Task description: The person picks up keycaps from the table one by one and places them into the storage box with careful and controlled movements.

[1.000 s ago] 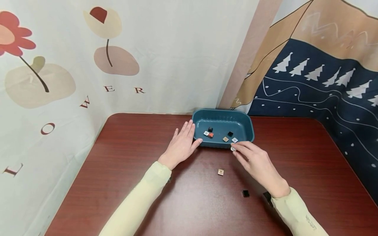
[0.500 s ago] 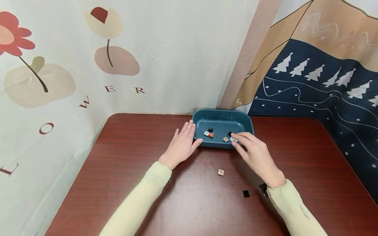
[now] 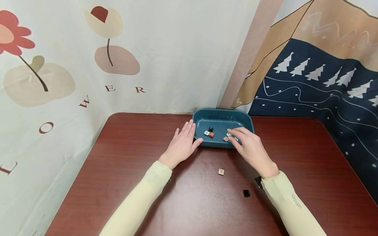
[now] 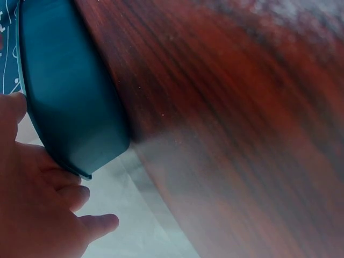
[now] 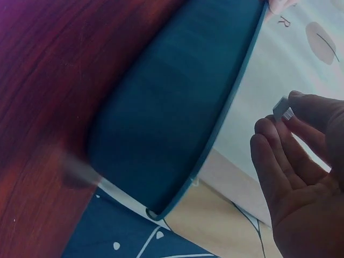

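My right hand is over the right part of a blue-green plastic bin, pinching a small white keycap between thumb and fingertips above the rim. My left hand rests with straight fingers against the bin's left end, its thumb at the front rim. Inside the bin on the left lie a black keycap, a white keycap and a red keycap. A beige keycap lies near my right fingertips, which partly hide that corner.
On the reddish-brown table, another beige keycap and another black keycap lie in front of the bin. A printed curtain hangs right behind the table's back edge.
My right hand has moved from the bin's front rim leftward and inward over the bin, still pinching the white keycap. My left hand has stayed put.
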`<state>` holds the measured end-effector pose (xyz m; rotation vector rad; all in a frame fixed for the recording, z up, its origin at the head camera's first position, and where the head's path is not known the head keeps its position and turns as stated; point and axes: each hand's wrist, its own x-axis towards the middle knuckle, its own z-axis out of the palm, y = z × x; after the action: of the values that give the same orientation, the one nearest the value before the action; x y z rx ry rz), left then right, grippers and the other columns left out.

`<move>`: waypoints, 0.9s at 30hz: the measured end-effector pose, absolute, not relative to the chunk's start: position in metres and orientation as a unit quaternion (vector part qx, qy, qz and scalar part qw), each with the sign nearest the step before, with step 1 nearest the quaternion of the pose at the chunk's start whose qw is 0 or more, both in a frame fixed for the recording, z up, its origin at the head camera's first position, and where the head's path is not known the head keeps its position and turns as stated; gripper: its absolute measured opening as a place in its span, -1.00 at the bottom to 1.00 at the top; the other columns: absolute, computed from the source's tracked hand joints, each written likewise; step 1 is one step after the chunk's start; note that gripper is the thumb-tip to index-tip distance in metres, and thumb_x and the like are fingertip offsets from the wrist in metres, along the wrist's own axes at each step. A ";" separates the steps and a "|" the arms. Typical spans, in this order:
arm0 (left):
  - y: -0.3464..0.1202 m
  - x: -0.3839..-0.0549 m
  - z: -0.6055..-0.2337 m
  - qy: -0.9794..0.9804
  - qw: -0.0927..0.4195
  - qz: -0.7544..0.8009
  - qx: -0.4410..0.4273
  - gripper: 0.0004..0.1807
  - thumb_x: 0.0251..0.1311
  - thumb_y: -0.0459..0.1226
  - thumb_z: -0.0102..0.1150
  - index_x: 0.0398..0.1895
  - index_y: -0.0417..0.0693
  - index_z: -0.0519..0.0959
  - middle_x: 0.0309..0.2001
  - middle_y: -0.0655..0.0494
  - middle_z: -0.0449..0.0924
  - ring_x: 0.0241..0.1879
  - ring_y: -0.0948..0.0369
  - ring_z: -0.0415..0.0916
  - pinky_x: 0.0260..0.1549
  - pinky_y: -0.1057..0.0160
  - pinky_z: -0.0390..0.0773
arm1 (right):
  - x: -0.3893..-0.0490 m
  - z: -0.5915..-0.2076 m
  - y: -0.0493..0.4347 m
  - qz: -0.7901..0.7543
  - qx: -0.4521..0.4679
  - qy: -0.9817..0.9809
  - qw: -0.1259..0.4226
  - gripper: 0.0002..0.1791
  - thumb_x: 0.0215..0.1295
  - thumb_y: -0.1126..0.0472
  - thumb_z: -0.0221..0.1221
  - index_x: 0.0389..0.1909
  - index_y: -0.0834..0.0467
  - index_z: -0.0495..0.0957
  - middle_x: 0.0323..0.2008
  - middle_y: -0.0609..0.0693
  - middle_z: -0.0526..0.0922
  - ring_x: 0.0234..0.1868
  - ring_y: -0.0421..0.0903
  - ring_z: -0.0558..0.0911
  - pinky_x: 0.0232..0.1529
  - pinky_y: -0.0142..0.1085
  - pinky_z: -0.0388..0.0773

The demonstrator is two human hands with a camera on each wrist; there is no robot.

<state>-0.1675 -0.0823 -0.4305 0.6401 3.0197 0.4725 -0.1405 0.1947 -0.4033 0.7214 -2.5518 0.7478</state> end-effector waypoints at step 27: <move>-0.082 -0.165 -0.428 0.967 0.011 0.157 0.201 -0.14 0.60 0.16 -0.17 0.63 -0.30 0.03 0.67 -0.11 -0.17 0.64 -0.02 -0.18 0.51 -0.22 -0.01 | -0.169 -0.415 0.184 0.208 0.224 -0.947 0.094 -0.45 0.46 0.14 0.29 0.36 0.30 0.51 0.15 0.25 0.67 0.13 0.16 0.67 0.13 0.06 0.61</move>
<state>-0.1653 -0.0819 -0.4281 0.6282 3.0160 0.4884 -0.1694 0.1844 -0.4147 0.6646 -2.8103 0.6166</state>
